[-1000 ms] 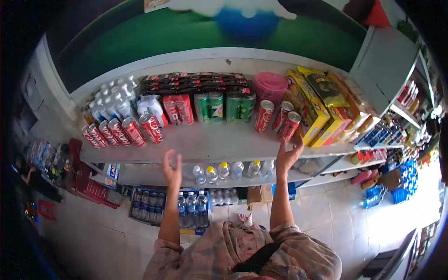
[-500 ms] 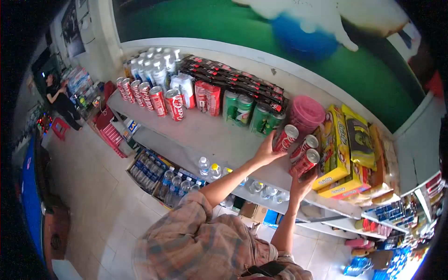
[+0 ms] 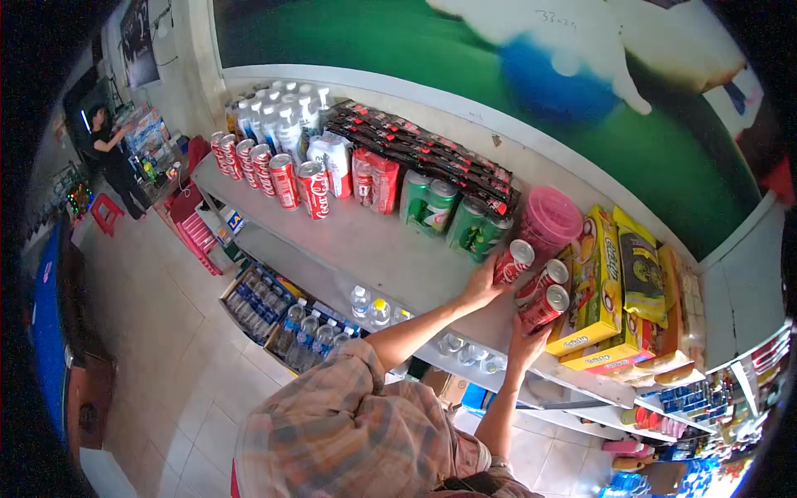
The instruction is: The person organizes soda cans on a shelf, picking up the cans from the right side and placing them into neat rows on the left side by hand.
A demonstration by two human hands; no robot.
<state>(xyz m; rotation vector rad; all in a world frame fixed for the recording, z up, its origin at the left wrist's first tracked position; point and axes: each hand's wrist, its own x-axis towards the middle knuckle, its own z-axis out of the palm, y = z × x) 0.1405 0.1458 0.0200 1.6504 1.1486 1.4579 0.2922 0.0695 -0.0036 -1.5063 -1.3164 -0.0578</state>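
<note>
My left hand is closed around the side of a red Coca-Cola can at the right part of the top shelf. Close beside it stands a second red can, touched by neither hand as far as I can see. My right hand curls round the lower side of a third red can, its fingers partly hidden behind it. Further left on the same shelf, a row of Coca-Cola cans stands upright, beside wrapped red cans and wrapped green cans.
A pink tub stands just behind the cans, with yellow boxes to their right. Black packets and white-capped bottles line the wall. Below are clear bottles on a lower shelf. A person stands far left.
The view has shifted slightly. My left hand's fingers have closed in around its can, and my right hand still grips the front can. The distant person's arms are now raised higher.
</note>
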